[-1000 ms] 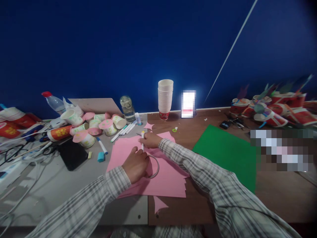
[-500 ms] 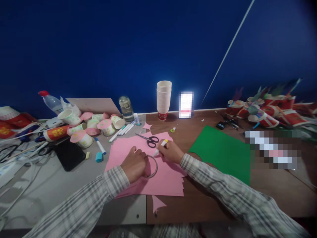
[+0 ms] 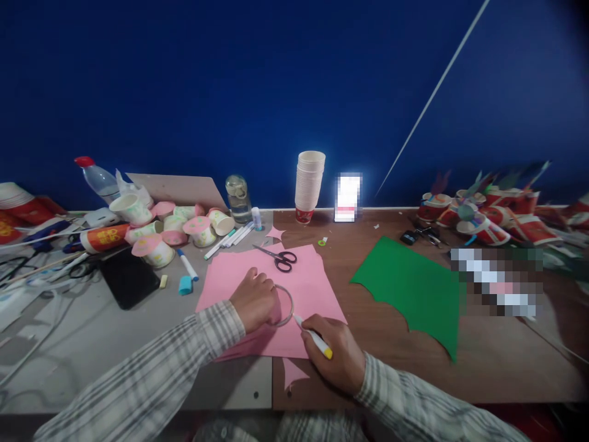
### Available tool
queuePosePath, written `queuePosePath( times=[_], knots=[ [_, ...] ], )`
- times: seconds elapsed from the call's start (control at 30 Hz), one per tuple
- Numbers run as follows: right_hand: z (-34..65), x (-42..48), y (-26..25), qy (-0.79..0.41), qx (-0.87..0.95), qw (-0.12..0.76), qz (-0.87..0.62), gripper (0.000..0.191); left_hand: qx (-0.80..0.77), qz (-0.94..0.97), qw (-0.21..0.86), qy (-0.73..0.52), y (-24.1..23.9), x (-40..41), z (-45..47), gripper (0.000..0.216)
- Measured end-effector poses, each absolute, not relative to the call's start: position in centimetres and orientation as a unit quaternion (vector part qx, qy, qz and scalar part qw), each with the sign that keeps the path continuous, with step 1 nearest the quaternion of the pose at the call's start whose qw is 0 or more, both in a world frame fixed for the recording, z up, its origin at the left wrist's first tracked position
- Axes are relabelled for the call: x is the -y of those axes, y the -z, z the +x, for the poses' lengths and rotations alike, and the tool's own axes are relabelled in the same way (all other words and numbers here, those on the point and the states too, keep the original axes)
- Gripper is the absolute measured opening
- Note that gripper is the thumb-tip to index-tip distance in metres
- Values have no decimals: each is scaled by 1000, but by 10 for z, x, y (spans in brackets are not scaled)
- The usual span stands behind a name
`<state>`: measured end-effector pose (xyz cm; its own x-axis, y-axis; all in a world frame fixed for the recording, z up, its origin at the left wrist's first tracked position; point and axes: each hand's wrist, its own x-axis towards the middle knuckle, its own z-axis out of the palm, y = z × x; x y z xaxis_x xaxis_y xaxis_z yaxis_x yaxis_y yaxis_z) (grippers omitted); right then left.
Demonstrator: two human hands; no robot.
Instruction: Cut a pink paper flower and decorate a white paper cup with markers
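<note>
Pink paper sheets lie stacked in front of me. My left hand is closed at the left side of a thin grey ring, pressing it flat on the top sheet; its fingertips are partly hidden. My right hand grips a white marker with a yellow end, its tip touching the paper at the ring's lower right edge. Black-handled scissors rest on the sheets just beyond the ring.
Green paper with a scalloped edge lies to the right. Behind stand a cup stack and a lit phone. Paper cups, markers and a black tablet-like slab are at left; red cup crafts crowd the right.
My right hand has moved the marker tip from the ring's upper right down to its lower right, and the marker now slants the other way. My left hand keeps its place on the ring.
</note>
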<state>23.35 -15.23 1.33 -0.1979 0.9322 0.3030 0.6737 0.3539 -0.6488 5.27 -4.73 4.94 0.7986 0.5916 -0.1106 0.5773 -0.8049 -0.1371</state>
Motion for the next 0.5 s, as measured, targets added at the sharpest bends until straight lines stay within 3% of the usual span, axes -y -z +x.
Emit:
queuePosePath(
  times=[0.5],
  knots=[
    [186,171,-27,-101,897,220,-371,21,301,-950,43,-67,-49,47,53,42]
  ],
)
